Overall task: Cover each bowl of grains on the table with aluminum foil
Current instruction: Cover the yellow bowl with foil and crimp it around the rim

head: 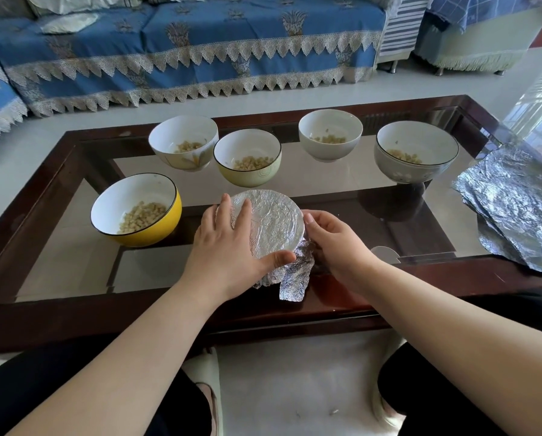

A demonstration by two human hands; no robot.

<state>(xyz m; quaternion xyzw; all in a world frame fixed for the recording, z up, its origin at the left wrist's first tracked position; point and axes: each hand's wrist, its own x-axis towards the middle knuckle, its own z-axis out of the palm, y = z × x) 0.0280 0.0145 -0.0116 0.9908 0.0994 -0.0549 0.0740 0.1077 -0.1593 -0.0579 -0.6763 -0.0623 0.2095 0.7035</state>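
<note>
**Foil-covered bowl, lower centre of frame, with five open bowls**

Foil-covered bowl (271, 226): lower centre of frame, on glass-topped table (342, 190). Foil thin, light, easily creased and torn, by the look of it; holds whatever shape pressed into it. Best taken at loose skirt below rim and crimped inward, top held flat meanwhile. One flap (293, 286) hanging free at near side, not yet tucked.

Left hand (228, 243): fingers straight, laid flat on foil top, thumb along near rim.

Right hand (332, 239): fingers curled against foil at right side of bowl, pressing it to wall.

Uncovered, each holding shallow layer of pale grains:
- yellow bowl (156, 228), centre left
- white flowered bowl (184, 143), upper left of centre
- pale green bowl (247, 158), upper centre
- white bowl (331, 135), upper right of centre
- grey-rimmed bowl (417, 152), right

Bowls likely ceramic: heavy, hard, breakable.

Foil sheets (514, 209): stacked, crinkled, right edge of frame.
</note>
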